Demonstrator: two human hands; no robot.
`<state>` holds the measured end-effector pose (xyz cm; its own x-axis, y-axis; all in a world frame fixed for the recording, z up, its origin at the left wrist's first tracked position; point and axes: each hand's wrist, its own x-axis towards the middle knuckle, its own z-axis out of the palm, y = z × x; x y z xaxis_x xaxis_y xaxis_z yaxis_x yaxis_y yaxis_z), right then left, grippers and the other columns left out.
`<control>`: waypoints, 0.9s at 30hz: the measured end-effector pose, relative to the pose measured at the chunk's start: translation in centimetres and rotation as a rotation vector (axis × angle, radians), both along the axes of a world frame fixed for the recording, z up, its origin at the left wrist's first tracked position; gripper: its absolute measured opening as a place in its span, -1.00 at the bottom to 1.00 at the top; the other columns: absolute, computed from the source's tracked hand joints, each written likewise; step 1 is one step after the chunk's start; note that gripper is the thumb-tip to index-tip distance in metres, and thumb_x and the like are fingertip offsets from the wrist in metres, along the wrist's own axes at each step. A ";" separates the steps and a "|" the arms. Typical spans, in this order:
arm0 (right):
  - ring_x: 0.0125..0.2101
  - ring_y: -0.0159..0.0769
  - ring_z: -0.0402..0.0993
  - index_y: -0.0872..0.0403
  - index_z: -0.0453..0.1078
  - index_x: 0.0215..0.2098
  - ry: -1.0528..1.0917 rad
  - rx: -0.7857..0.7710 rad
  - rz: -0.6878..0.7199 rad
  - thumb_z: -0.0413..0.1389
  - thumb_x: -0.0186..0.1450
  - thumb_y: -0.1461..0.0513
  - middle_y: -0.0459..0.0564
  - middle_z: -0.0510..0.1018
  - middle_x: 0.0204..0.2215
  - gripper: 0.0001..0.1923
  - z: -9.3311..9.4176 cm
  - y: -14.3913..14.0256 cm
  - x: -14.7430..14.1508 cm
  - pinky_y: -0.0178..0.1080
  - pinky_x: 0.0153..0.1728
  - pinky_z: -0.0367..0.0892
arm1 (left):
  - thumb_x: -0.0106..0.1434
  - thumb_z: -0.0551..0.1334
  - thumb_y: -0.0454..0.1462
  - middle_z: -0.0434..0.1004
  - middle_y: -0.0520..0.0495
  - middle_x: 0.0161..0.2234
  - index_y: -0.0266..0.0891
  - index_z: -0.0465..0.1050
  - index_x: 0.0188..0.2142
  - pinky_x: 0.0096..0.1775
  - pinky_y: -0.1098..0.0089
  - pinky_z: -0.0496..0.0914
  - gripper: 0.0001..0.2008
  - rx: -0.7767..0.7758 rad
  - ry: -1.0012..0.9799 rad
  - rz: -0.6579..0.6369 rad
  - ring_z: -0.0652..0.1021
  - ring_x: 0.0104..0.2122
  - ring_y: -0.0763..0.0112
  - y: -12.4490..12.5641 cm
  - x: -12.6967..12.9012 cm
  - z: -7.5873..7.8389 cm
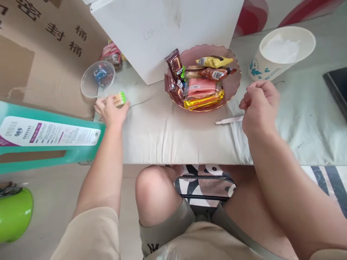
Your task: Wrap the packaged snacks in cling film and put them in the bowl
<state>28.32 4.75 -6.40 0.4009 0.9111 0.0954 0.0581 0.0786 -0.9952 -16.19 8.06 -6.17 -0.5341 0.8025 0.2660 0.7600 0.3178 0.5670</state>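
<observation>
My left hand [111,110] is at the left of the cloth-covered surface, with thumb and fingers around a small toothpick container [118,99] with a bright green end. Just behind that hand a clear round plastic tub [90,80] lies tilted, something blue showing through it. My right hand [261,104] is a closed fist in front of a white paper cup [271,68], and nothing shows in its fingers. A thin white stick-like tool [230,120] lies beside the right fist, its far end hidden by the hand. Between both hands stands a pink ribbed bowl [235,85] of wrapped snacks [203,86].
A white box [168,29] stands behind the bowl. At left are a cardboard box [54,72], a green plastic jug [54,151] with a label, and snack packets [111,56]. A dark flat object [337,86] lies at the right edge. A lime-green container [15,216] stands lower left.
</observation>
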 end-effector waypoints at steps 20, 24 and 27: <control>-0.38 -0.13 0.43 -0.05 0.33 -0.34 -0.452 -0.011 0.041 0.06 0.22 0.24 0.01 0.48 -0.42 -0.96 0.8 -0.6 0.2 -0.03 -0.28 0.40 | 0.02 0.31 0.19 0.53 -0.19 0.03 -0.12 0.47 -0.11 -0.06 -0.05 0.52 -0.42 0.050 -1.205 -0.467 0.52 0.06 -0.08 -10.9 16.2 6.4; -0.08 0.10 0.52 0.03 0.50 -0.15 -0.922 -0.065 0.329 0.08 0.14 0.25 0.16 0.60 -0.16 -0.69 0.4 -2.5 2.9 0.13 0.00 0.39 | -0.04 0.22 0.42 0.62 -0.24 0.03 -0.13 0.50 -0.04 -0.19 -0.16 0.59 -0.17 -0.355 -1.744 -0.577 0.60 0.03 -0.25 -12.7 21.3 5.0; 0.06 0.20 0.48 -0.02 0.55 -0.02 -1.077 -0.110 0.460 0.10 0.16 0.20 0.16 0.60 0.00 -0.58 -0.4 -3.8 5.3 0.19 0.04 0.37 | -0.18 0.39 0.37 0.67 -0.20 -0.04 -0.11 0.50 0.00 -0.22 -0.12 0.63 -0.11 -0.443 -1.826 -0.617 0.66 -0.06 -0.18 -13.3 23.4 2.7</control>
